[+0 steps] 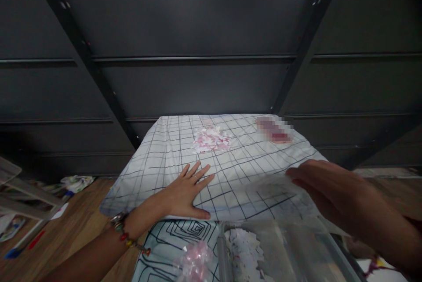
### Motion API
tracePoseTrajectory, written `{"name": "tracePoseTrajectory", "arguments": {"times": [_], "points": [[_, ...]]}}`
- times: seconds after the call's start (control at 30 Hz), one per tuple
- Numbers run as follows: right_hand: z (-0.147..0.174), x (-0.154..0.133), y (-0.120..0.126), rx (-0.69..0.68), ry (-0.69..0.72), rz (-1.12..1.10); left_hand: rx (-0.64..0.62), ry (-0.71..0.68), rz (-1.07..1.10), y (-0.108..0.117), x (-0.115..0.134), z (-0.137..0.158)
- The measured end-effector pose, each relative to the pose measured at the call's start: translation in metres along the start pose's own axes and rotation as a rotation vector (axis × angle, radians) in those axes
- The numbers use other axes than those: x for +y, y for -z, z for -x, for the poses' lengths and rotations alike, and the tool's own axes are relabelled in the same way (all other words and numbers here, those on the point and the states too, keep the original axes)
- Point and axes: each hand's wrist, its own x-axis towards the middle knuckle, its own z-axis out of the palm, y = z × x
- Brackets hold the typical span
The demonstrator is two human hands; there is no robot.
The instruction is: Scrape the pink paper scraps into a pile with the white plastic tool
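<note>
While resting left hand spread wide on cloth | cannot tell grip of right hand | seemingly smoothing; next, likely avoid paper scraps

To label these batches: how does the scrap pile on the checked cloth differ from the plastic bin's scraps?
The cloth pile mixes pink and white; the bin scraps look mostly white. The cloth pile lies uncontained; the bin scraps sit boxed in. Both contain irregular pieces.

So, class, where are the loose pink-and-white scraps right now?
In the head view, the pink-and-white scraps lie near the middle of the checked cloth, just beyond the left hand.
</note>
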Motion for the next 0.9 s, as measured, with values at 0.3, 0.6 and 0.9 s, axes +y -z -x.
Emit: {"name": "tracePoseTrajectory", "arguments": {"times": [0.3,0.6,0.9], "points": [[-0.053,0.043,-0.052,-0.07,-0.101,0.257,-0.008,0.004,0.01,0.002,0.002,0.001],[-0.076,0.04,-0.069,-0.177,-0.007,0.303,-0.01,0.015,0.021,0.003,0.003,0.0],[-0.079,0.044,-0.071,-0.156,-0.043,0.344,0.044,-0.013,0.041,-0.001,0.0,0.001]]}}
